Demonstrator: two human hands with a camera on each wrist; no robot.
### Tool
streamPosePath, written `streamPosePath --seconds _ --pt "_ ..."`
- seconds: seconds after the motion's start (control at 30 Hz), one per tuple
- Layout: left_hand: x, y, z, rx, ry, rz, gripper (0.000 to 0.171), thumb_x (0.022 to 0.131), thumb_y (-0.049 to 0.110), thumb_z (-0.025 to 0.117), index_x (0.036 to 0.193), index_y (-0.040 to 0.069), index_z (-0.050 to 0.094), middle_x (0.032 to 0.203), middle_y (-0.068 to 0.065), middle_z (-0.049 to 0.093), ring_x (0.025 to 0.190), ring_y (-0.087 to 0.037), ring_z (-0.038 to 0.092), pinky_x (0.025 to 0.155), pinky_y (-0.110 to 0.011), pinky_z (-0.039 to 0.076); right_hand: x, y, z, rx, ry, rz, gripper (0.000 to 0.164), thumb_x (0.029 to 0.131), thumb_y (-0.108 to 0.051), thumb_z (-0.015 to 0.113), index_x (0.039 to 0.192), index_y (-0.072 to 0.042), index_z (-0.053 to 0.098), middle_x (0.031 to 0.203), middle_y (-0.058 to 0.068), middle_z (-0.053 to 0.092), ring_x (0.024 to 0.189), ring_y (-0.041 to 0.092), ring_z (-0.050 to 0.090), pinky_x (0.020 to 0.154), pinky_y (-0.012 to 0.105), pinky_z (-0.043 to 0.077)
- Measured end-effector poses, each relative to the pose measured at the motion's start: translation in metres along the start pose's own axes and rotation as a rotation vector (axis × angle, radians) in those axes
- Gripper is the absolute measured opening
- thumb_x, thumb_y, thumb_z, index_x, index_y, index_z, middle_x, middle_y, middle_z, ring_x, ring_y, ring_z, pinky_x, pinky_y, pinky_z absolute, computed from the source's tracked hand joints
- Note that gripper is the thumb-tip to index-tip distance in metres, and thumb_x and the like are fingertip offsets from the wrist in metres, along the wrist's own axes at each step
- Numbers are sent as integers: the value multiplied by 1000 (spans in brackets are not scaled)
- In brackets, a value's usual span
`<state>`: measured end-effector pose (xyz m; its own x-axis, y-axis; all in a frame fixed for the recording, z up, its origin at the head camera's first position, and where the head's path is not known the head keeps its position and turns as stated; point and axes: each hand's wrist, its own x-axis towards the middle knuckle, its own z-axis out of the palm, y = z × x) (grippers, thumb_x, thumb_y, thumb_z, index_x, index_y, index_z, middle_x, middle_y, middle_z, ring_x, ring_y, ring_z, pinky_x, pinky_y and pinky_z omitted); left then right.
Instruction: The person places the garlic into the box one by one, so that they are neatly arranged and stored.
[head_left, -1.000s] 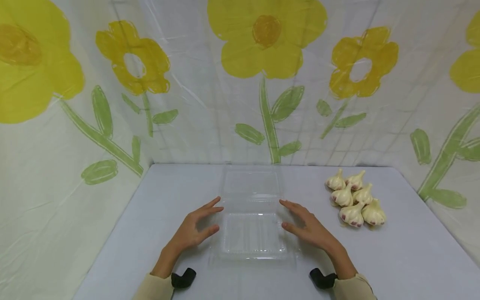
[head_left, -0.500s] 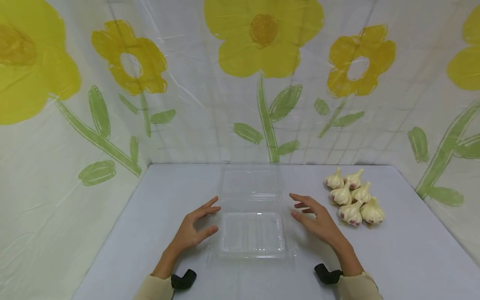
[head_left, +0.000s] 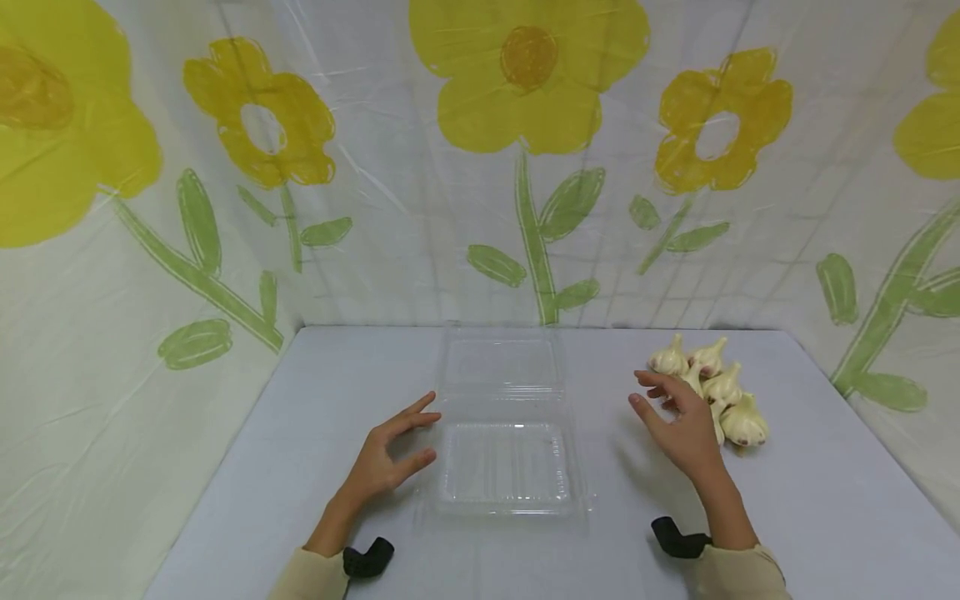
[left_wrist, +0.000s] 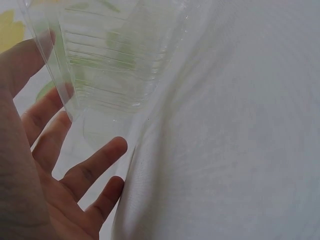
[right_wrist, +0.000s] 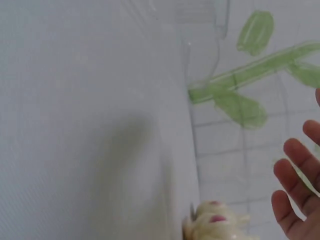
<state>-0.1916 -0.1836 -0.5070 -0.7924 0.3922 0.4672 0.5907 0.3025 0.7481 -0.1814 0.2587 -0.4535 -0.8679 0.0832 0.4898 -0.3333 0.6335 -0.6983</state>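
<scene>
A clear plastic clamshell box (head_left: 506,467) lies with its lid laid back on the white table. Beside its left edge is my left hand (head_left: 384,460), fingers spread and nothing in them; the left wrist view shows the box's ribbed wall (left_wrist: 110,60) close to the fingertips. My right hand (head_left: 686,429) hovers at the near left side of a pile of garlic bulbs (head_left: 723,386), partly covering some of them. Its fingers are loosely bent and hold nothing. In the right wrist view a garlic bulb (right_wrist: 217,222) shows low in the frame, apart from the fingers.
The white table (head_left: 360,367) ends at a curtain (head_left: 405,250) painted with yellow flowers. Black wrist mounts (head_left: 367,557) are strapped at both sleeves. The box's thin lid (head_left: 501,364) reaches toward the table's back edge.
My right hand has left the right side of the box and moved right to the garlic bulbs. The left hand has stayed beside the box.
</scene>
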Motion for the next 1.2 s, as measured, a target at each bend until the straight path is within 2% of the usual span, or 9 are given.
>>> streamPosePath --seconds 0.07,0.1,0.23,0.33,0.4,0.6,0.87,1.03,1.2 --pt "0 0 0 3 0 -3 47 87 11 78 132 3 66 155 -18 49 148 -19 44 118 -16 29 1 3 -7 -29 40 15 33 90 -11 78 123 -9 72 116 9 71 97 4 58 80 21 44" --pt "0 0 0 4 1 -4 47 87 11 78 132 3 66 155 -18 49 148 -19 44 118 -16 29 2 4 -10 -46 60 21 34 89 -10 78 122 -8 73 115 11 71 99 8 58 85 22 43" --pt "0 -1 0 10 2 -7 47 88 12 78 132 4 66 156 -16 49 148 -18 44 118 -16 28 7 9 -22 -74 137 12 36 83 -4 80 119 -3 74 120 23 70 109 29 53 91 36 36" --pt "-1 -2 0 12 5 -8 47 88 12 78 133 4 66 157 -12 49 148 -18 43 117 -15 28 9 13 -30 -86 179 10 39 81 -1 80 119 0 73 126 27 67 112 35 50 89 45 29" --pt "-1 -3 0 8 5 -11 47 88 12 78 133 4 66 157 -10 49 148 -17 43 117 -15 28 9 15 -36 -99 188 38 39 83 -2 79 121 0 72 130 26 66 114 37 48 89 49 25" --pt "-2 -3 0 1 4 -8 47 88 11 78 133 4 66 157 -11 49 148 -18 44 117 -15 29 7 24 -56 -147 165 208 43 92 -13 73 133 -2 65 143 29 56 129 51 39 97 67 19" --pt "-1 0 0 -4 1 -20 48 88 11 78 134 5 66 158 -10 48 149 -16 43 117 -15 29 1 45 -77 -205 75 443 64 100 -34 61 153 -4 43 155 36 35 139 58 26 99 71 17" --pt "0 2 0 4 1 -22 48 88 12 78 134 6 66 158 -10 48 148 -16 43 117 -16 29 -4 57 -85 -223 32 514 71 100 -41 58 156 -3 36 153 40 32 137 59 27 97 70 20" --pt "0 3 -1 11 1 -29 48 88 12 79 133 4 66 158 -10 48 149 -16 41 118 -16 28 -9 68 -91 -222 -41 536 78 100 -46 55 157 2 30 151 43 31 135 61 27 96 71 23"
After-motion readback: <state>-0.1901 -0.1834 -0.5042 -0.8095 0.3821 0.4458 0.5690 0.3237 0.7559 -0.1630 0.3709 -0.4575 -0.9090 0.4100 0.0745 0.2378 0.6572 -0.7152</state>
